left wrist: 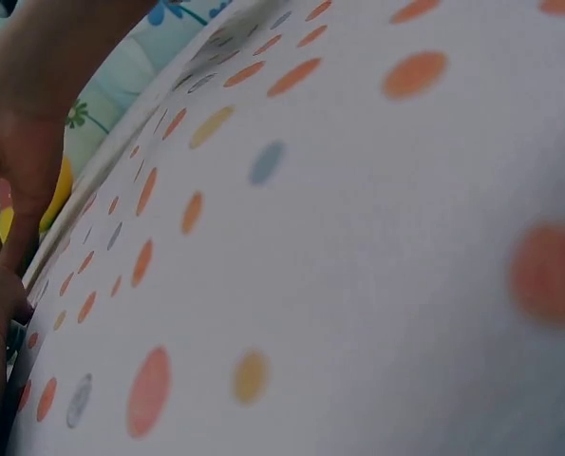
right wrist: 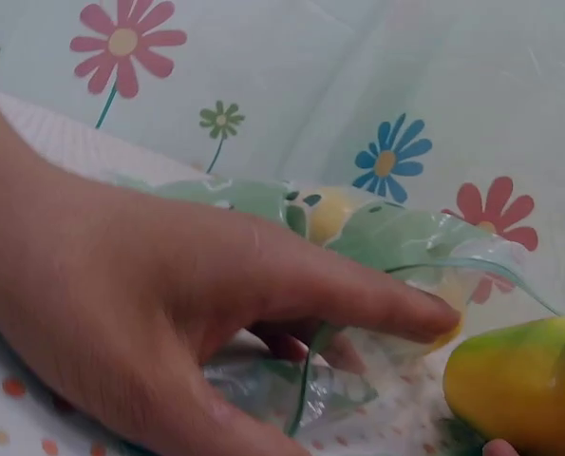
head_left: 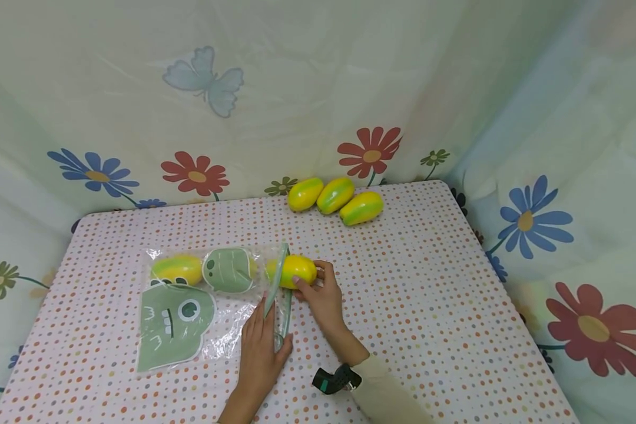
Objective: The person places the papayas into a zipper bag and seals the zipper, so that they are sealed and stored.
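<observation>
A clear zip bag [head_left: 225, 335] with green cartoon prints lies flat, its green-edged mouth facing right. One yellow-green toy papaya [head_left: 177, 270] is inside at the far end; yellow beside the upper print hints at another, mostly hidden. My right hand [head_left: 325, 297] grips a papaya [head_left: 299, 271] by its outer end, with its other end inside the mouth. My left hand [head_left: 261, 341] rests at the bag's mouth, fingers extended over the plastic and thumb apart. In the right wrist view, the bag's green rim [right wrist: 310, 380] passes between the left thumb and forefinger.
Three more papayas [head_left: 335, 195] lie side by side at the table's back edge. A dotted cloth [head_left: 429, 294] covers the table. Behind and at the sides hangs a flower-printed curtain [head_left: 297, 88]. A black band [head_left: 336, 378] is on my right wrist.
</observation>
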The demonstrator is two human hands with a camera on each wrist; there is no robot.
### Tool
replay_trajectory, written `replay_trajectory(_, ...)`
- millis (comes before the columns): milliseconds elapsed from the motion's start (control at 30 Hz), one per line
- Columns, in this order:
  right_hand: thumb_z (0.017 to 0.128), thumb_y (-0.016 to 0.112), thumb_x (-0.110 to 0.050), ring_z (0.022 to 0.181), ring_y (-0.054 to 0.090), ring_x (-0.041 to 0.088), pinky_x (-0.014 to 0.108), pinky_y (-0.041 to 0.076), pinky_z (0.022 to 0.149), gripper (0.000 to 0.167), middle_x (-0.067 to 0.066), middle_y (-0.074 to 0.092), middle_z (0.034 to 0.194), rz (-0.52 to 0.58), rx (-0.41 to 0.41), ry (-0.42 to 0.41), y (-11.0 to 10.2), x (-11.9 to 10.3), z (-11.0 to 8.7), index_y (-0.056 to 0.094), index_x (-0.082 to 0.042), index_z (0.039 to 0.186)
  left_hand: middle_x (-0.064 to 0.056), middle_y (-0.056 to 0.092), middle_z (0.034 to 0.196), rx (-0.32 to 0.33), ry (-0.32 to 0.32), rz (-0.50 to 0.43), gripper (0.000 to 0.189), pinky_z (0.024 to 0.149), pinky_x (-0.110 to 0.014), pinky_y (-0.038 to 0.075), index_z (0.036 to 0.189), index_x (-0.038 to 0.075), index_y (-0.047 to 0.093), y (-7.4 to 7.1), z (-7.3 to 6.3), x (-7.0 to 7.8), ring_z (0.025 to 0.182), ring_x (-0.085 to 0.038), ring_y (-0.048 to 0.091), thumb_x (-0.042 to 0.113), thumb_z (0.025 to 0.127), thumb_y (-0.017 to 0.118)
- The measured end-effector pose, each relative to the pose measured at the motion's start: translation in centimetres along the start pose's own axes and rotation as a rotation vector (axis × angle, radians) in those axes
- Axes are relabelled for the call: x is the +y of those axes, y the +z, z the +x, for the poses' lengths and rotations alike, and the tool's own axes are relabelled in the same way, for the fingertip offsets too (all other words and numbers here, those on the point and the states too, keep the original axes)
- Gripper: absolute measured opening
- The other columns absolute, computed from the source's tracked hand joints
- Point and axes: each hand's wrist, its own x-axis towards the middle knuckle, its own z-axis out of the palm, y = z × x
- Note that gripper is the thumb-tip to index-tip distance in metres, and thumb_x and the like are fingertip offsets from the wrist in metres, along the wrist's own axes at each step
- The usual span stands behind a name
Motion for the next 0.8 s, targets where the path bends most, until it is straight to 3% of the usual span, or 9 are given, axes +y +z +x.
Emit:
replay_trajectory(133,0.088,0.070,-0.019,0.082,0.071,0.022,0.032,0.060,0.072,0.055,0.021,0.055,0.124,0.014,0.000,0.042,1.0,0.1,0.1,0.041,-0.010,0.134,-0.022,0.037,0.153,0.000,-0.003,0.000,0.087,0.106,-0.054,0.034,0.146,-0.003,0.040,0.0,0.1,-0.1,0.134,-0.040,0.042,0.018,0.073,0.083)
replay_trajectory(467,0.088,0.072,-0.024,0.070,0.070,0.023,0.034,0.059,0.066,0.053,0.022,0.065,0.119,-0.073,0.023,0.016,1.6,0.1,0.2,0.045,-0.006,0.130,-0.022,0.038,0.153,0.006,0.010,0.015,0.086,0.105,-0.053,0.034,0.145,-0.003,0.040,-0.1,0.2,-0.2,0.134,-0.040,0.042,0.020,0.073,0.082)
replay_trajectory(633,0.088,0.072,-0.025,0.077,0.070,0.020,0.030,0.058,0.068,0.056,0.019,0.062,0.122,-0.122,0.012,-0.003,1.6,-0.1,0.1,0.047,-0.005,0.134,-0.022,0.037,0.153,0.002,0.008,0.002,0.086,0.106,-0.053,0.033,0.145,-0.003,0.040,0.0,0.2,-0.3,0.134,-0.040,0.042,0.019,0.074,0.082)
replay_trajectory(800,0.087,0.073,-0.026,0.084,0.066,0.017,0.024,0.053,0.066,0.054,0.013,0.061,0.107,-0.241,0.043,-0.058,1.4,-0.1,0.2,0.056,-0.003,0.132,-0.021,0.038,0.153,0.004,0.013,0.001,0.084,0.106,-0.053,0.033,0.145,-0.003,0.041,0.1,0.1,-0.3,0.134,-0.040,0.042,0.019,0.074,0.081)
